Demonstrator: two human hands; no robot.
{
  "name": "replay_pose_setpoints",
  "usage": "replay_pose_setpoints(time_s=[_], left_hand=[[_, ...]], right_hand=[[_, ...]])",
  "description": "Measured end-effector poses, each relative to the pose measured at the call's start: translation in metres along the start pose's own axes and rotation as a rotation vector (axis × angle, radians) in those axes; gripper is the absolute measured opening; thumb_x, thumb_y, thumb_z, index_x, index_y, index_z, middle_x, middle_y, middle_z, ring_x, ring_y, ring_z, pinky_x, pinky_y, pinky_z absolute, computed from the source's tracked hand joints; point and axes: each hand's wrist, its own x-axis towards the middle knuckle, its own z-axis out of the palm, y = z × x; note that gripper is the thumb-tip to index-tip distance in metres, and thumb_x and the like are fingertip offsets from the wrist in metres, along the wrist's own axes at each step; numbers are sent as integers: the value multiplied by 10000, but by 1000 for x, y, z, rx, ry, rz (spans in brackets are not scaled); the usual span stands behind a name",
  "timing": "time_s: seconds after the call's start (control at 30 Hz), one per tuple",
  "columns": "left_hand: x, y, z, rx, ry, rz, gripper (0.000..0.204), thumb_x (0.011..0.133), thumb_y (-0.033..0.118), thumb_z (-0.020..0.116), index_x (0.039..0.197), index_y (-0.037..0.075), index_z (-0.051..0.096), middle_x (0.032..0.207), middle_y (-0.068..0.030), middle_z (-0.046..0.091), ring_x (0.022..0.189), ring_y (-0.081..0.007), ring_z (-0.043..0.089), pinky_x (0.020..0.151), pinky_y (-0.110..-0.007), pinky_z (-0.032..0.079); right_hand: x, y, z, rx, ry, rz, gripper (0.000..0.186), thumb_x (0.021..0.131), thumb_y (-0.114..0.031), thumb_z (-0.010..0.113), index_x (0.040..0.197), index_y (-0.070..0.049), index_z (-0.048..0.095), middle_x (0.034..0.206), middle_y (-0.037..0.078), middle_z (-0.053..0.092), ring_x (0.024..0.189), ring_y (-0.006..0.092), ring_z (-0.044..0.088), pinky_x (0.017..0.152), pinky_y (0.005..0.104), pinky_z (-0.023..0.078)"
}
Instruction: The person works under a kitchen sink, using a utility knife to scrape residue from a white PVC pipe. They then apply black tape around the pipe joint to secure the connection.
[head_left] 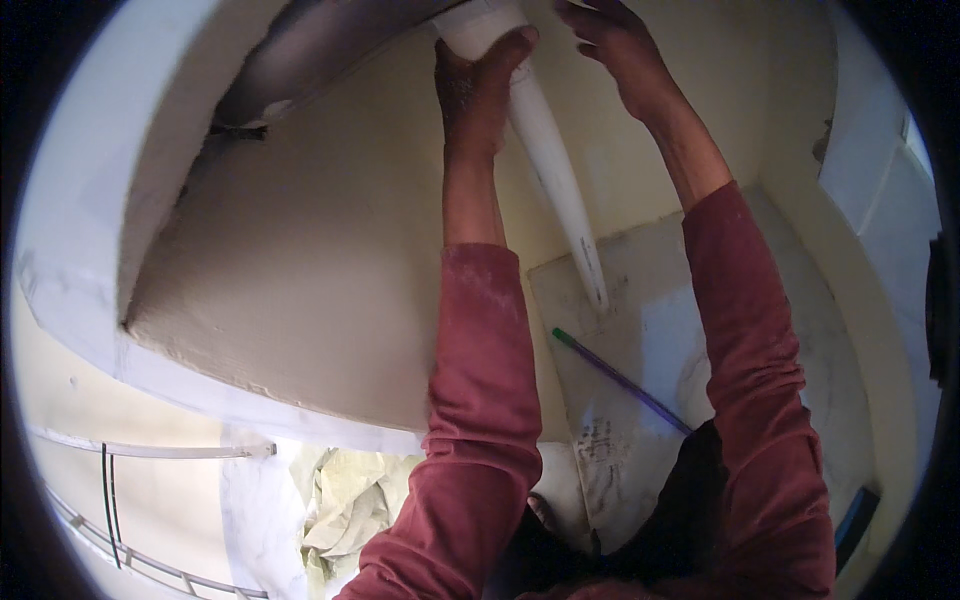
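My left hand (472,95) is wrapped round the white plastic fitting (478,28) at the top of a drain pipe, its thumb on the front. From there a white pipe (555,165) slants down to the right, its lower end near the marble floor (660,300). The dark grey underside of a bowl, like a sink (320,65), is at the upper left beside the fitting. To the right of the fitting, apart from it, my right hand (628,58) is raised with fingers outstretched. Nothing shows in it, though the top edge cuts off part of the fingers.
Across the floor lies a thin purple stick with a green end (615,372). A counter edge (250,395) curves round the left. Beyond it are a crumpled yellowish sheet (350,505) and a metal rack (150,452). A dark blue object (857,525) is at the lower right.
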Motion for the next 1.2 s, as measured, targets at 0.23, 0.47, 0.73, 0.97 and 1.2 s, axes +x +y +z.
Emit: replay_pose_setpoints(time_s=[0.23,0.47,0.73,0.97,1.2], left_hand=[[2,1,5,-136,1,32,556,718,235,814,1157,9,557,1052,-78,644,945,-179,610,823,-334,482],[2,-4,-4,-59,-66,24,634,766,261,785,1311,87,514,1189,-60,612,1082,-201,581,909,-378,456],[-1,2,3,-74,-64,13,590,751,236,807,1243,50,539,1153,-65,626,1048,-201,586,909,-373,451],[2,-4,-1,-41,6,6,556,781,225,783,1242,56,522,1158,-72,625,1031,-191,585,910,-364,457],[6,-5,-10,-43,4,-42,591,838,270,733,1330,59,483,1240,-93,598,1093,-197,580,906,-357,469]], right_hand=[[-8,-29,32,96,-288,-466,669,930,-391,653,1361,86,466,1311,247,557,1239,319,529,1019,382,433],[-12,-31,29,-32,-232,-368,503,936,-323,640,1211,95,580,1124,215,652,1053,272,613,921,344,467],[31,11,26,116,-262,-11,447,976,-198,542,1297,113,526,1244,201,630,1079,287,624,962,358,479],[-6,2,43,11,59,-395,607,943,-264,604,1383,117,429,1371,272,510,1273,357,516,1031,403,447],[-18,-24,63,-285,6,-350,838,858,-394,688,1389,170,368,1346,373,464,1259,438,497,1043,423,429]])
